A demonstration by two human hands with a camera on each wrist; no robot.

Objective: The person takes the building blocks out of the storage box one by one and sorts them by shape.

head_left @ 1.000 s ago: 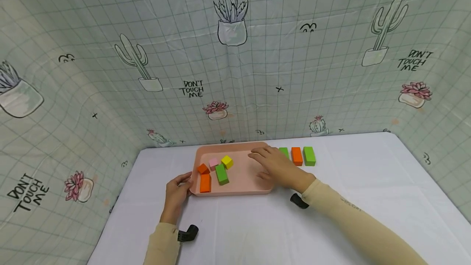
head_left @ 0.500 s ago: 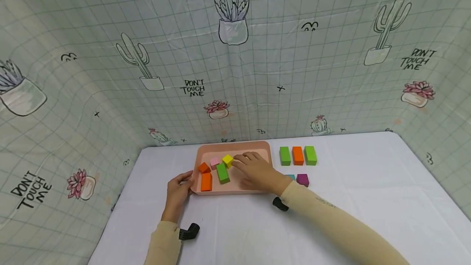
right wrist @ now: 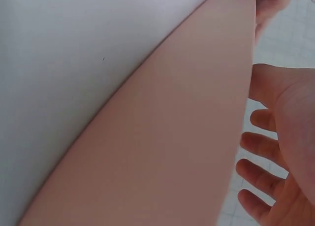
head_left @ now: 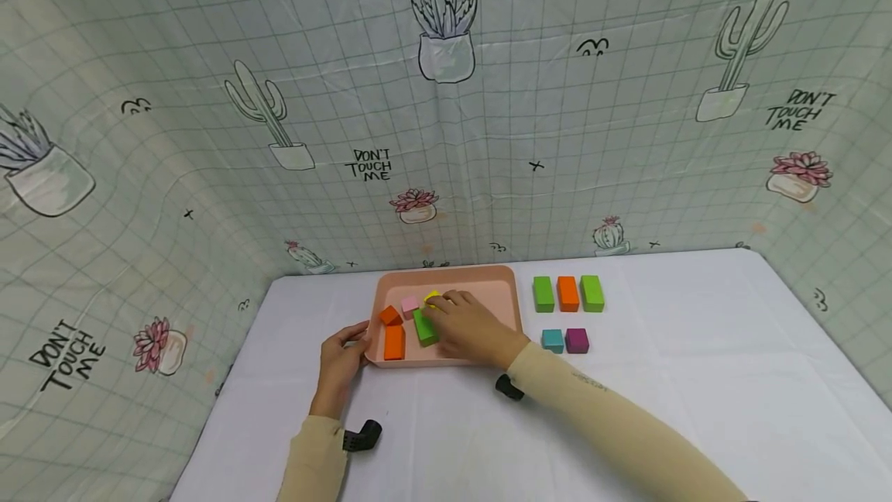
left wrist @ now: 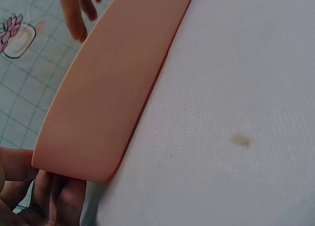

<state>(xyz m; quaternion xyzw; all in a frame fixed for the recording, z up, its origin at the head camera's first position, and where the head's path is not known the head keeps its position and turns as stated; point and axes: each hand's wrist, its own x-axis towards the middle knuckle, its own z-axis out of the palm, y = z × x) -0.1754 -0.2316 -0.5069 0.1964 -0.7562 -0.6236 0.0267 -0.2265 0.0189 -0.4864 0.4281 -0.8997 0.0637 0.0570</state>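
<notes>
A shallow pink tray (head_left: pixel 488 362) lies on the white table. At its left end my left hand (head_left: pixel 341 362) holds the tray, thumb at the rim and fingers against the outer wall, as the left wrist view shows. My right hand (head_left: pixel 474 328) is over the tray's middle, its fingertips close to a green block (head_left: pixel 422 329) and a yellow cube (head_left: pixel 432 297), which it partly covers. In the right wrist view the fingers of the right hand (right wrist: pixel 295 137) are spread apart with nothing between them. A pink cube (head_left: pixel 409 306), an orange cube (head_left: pixel 391 315) and an orange block (head_left: pixel 394 342) lie at the tray's left.
Right of the tray stand a green block (head_left: pixel 543 294), an orange block (head_left: pixel 567 294) and another green block (head_left: pixel 592 293) in a row. Nearer are a teal cube (head_left: pixel 553 341) and a purple cube (head_left: pixel 577 341). A patterned cloth (head_left: pixel 488 122) rises behind the table.
My right hand has moved left, from the tray's right rim to above the green block and yellow cube, uncovering the teal and purple cubes. The left hand stays at the tray's left end.
</notes>
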